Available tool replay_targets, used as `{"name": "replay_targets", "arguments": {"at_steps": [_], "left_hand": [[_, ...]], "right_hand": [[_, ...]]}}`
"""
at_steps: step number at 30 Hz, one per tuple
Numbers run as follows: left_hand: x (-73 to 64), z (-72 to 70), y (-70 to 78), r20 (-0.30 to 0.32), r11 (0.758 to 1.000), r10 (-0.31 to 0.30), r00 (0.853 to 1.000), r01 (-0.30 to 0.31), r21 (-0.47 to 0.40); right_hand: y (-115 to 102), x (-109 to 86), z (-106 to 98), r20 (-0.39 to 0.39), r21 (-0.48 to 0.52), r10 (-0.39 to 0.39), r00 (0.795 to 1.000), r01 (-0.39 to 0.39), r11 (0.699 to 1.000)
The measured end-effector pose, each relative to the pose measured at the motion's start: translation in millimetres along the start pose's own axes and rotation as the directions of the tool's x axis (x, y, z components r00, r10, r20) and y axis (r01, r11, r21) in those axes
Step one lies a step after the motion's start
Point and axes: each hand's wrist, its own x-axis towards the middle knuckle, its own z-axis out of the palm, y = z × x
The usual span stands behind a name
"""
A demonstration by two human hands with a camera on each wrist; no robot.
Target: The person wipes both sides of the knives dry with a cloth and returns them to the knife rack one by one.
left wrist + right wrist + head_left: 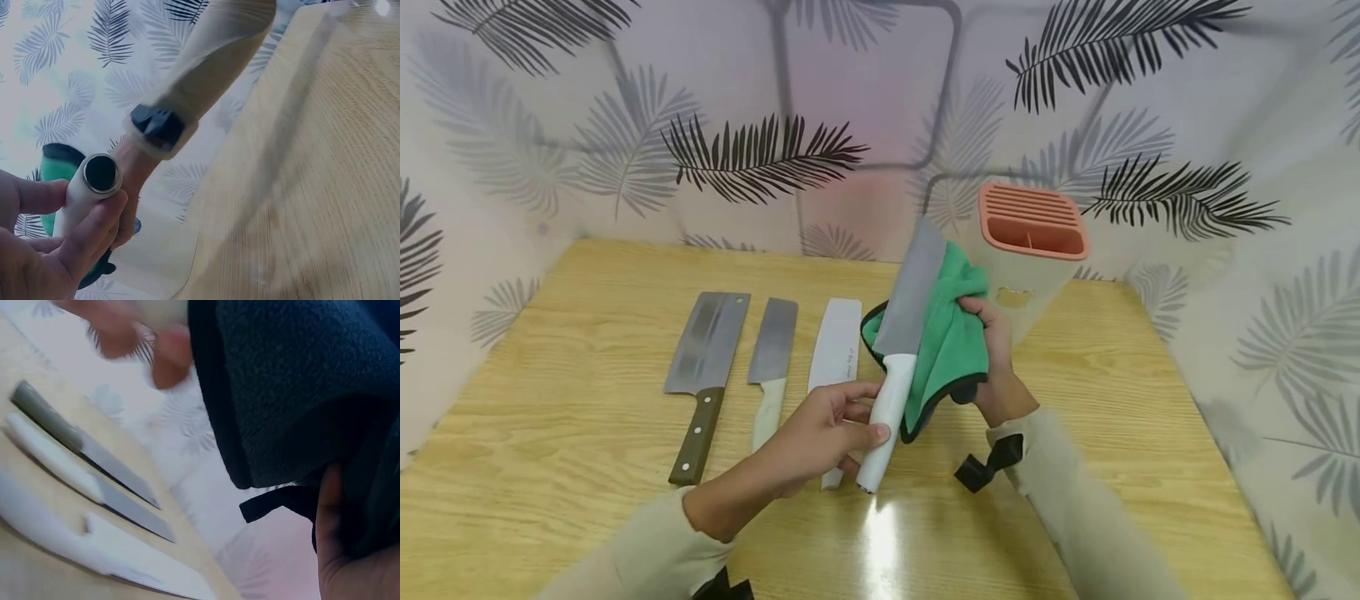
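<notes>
Work with knives above a wooden tabletop [1112, 467]; clock directions are taken from the held knife in the head view. The left hand [826, 429] has its fingers wrapped round the white handle of the held knife [900, 333], whose blade points between 12 and 1 o'clock. The right hand [997, 346], fingers bent, grips a green cloth [951, 350], which lies behind the blade and shows on both sides of it. At 2 o'clock stands a pale knife holder [1041, 279]; its coral top carries parallel slots and, in front, a compartment split by a thin divider. Its lower interior cannot be made out. Towards 9 o'clock, side by side on the tabletop, lie a white knife [837, 342], a cream-handled knife [772, 342] and, outermost, a brown-handled cleaver [709, 358].
</notes>
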Motion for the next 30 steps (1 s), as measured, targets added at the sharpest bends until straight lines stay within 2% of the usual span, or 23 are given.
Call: {"name": "replay_targets", "arguments": {"at_steps": [4, 7, 10, 13, 17, 19, 23, 30], "left_hand": [[-2.7, 2.8, 0.2, 0.028, 1.000, -0.003, 1.000, 0.003, 0.021], [-4.2, 4.1, -0.3, 0.034, 1.000, -0.003, 0.999, 0.002, 0.023], [-3.5, 3.9, 0.2, 0.029, 1.000, 0.005, 1.000, -0.005, 0.023], [-0.3, 1.3, 3.4, 0.012, 0.999, 0.020, 1.000, -0.020, 0.029], [3.0, -3.4, 8.8, -0.022, 0.999, 0.035, 0.999, -0.034, 0.039], [2.8, -3.8, 9.9, -0.024, 0.999, 0.029, 0.999, -0.028, 0.041], [0.1, -0.7, 9.6, 0.002, 0.999, 0.005, 1.000, -0.005, 0.036], [-6.5, 4.8, 5.0, 0.045, 0.999, -0.024, 0.999, 0.023, 0.026]], "right_hand": [[-13.8, 12.6, 0.1, 0.081, 0.040, -0.126, 0.989, 0.123, 0.992], [-19.0, 16.3, -0.7, 0.094, -0.062, -0.124, 0.988, 0.130, 0.990], [-17.0, 13.2, -3.4, 0.087, -0.169, -0.040, 0.995, 0.054, 0.984], [-9.6, 5.3, -5.7, 0.101, -0.233, 0.066, 0.993, -0.041, 0.972], [1.7, -6.7, -7.6, 0.158, -0.254, 0.185, 0.970, -0.141, 0.957], [5.1, -11.8, -8.5, 0.176, -0.240, 0.212, 0.961, -0.167, 0.956], [1.7, -18.4, -7.3, 0.176, -0.195, 0.187, 0.966, -0.152, 0.969], [-22.6, -9.4, 2.8, 0.121, -0.117, 0.058, 0.991, -0.044, 0.992]]}}
